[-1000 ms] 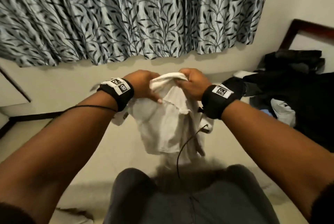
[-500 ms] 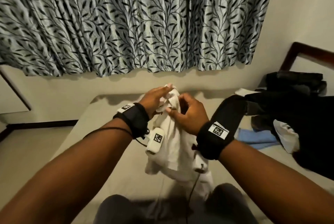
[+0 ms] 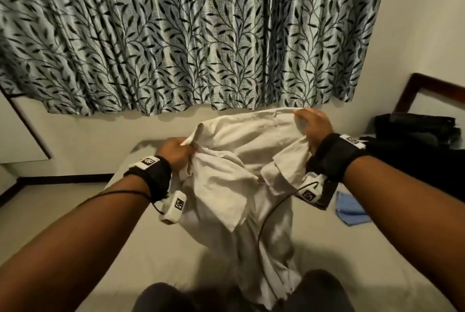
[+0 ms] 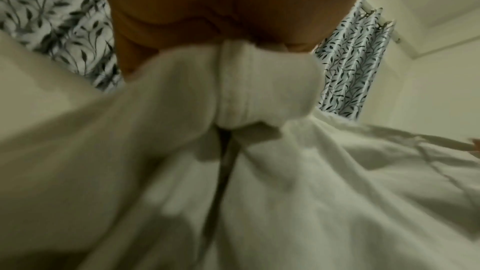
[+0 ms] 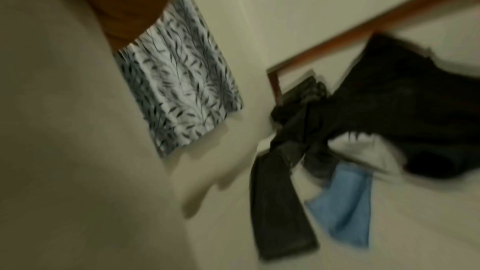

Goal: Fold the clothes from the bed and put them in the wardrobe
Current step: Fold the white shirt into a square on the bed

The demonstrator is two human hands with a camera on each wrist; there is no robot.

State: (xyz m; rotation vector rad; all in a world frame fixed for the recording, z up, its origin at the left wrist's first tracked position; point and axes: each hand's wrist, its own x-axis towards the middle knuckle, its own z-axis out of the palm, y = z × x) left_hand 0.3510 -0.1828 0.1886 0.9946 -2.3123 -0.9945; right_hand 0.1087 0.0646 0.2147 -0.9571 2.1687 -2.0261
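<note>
You are spreading the white shirt [image 3: 241, 160] out, folding not yet begun. Your left hand [image 3: 176, 152] has its fingers curled round a bunched edge; your right hand [image 3: 314, 126], farther out, pinches the top hem. The shirt hangs below your fingers, its tail reaching down to the bed [image 3: 156, 248] by your knees, long axis running from you toward the curtain [image 3: 201, 34]. Next, I judge, lay it flat. Beyond your right fingers lie dark clothes [image 3: 415, 145] and a blue cloth [image 3: 352, 211]
</note>
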